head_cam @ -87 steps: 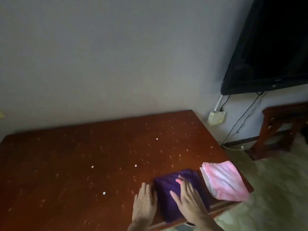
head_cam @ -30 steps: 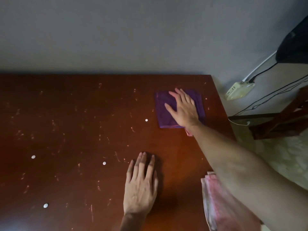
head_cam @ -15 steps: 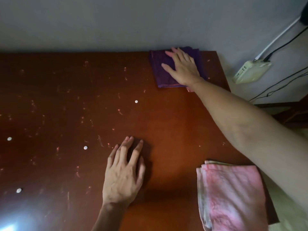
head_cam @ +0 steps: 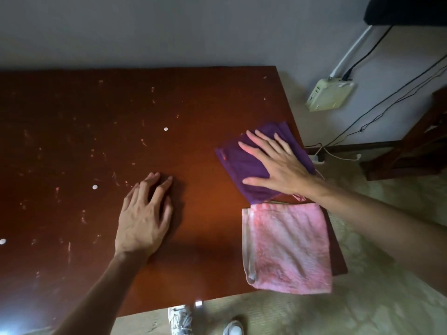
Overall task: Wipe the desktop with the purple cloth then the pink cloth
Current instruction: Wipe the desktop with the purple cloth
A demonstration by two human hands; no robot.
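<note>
We see the folded dark purple cloth (head_cam: 244, 165) lying flat near the right edge of the reddish-brown wooden surface (head_cam: 193, 105), turned at an angle to that edge. Our right hand (head_cam: 275, 163) lies palm-down on top of it, fingers straight and spread, pressing the fabric to the wood without curling round it. Just beside the purple cloth, toward us, sits the folded pink mottled cloth (head_cam: 287, 247), square to the surface's right edge and hanging slightly over the near corner; the two cloths nearly meet at a corner, and we cannot tell whether they touch. Our left hand (head_cam: 145, 218) rests on the bare wood well to the left of both cloths, palm down, fingers a little bent at the knuckles with the tips on the surface, holding nothing. The wood around it is marked with pale scuffs and a few small white round specks (head_cam: 166, 129). Beyond the right edge, a cream-coloured plastic box (head_cam: 329, 95) with cables is fixed low on the grey wall (head_cam: 169, 27), and dark wooden furniture (head_cam: 411, 151) stands on the pale patterned floor (head_cam: 362, 305).
</note>
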